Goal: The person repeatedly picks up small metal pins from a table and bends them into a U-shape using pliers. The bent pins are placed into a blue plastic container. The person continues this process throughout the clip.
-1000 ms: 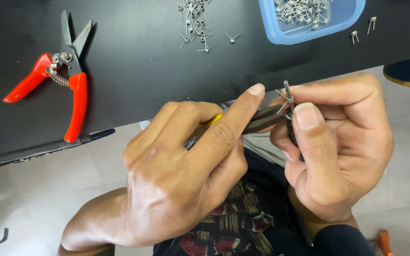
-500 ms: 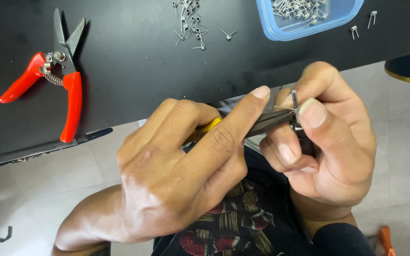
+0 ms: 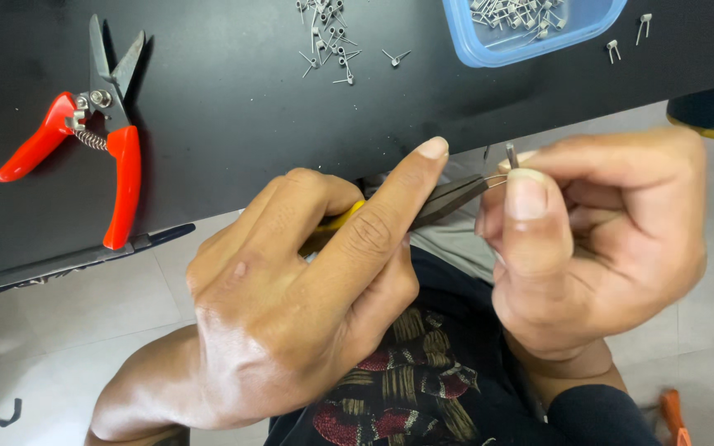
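Head view: the left hand (image 3: pixel 291 306) stays wrapped around the yellow-handled pliers (image 3: pixel 423 205), forefinger along the nose; the right hand (image 3: pixel 597 239) has rolled over since a second ago, its fingers pinched on a small wire coil (image 3: pixel 509 158) at the plier tips, so the bending continues; red cutters (image 3: pixel 92 132) lie far left on the counter (image 3: pixel 233 116)

Overall light: bright and even; you see diffuse light from above with no hard shadow edges.
Desk (image 3: pixel 241 99): the black surface reads dark, with a soft pale sheen across the upper middle.
Shadows: you find a short, soft shadow beside the red-handled cutters (image 3: pixel 101 132) and dim shade beneath the hands.
Left hand (image 3: pixel 291 306): sharp; skin shows mild highlights on the knuckles.
Right hand (image 3: pixel 597 239): sharp; the thumbnail catches light.
Small metal parts (image 3: pixel 328 37): tiny, slightly soft at the top edge.
Floor (image 3: pixel 68 330): pale, evenly lit, slightly soft.
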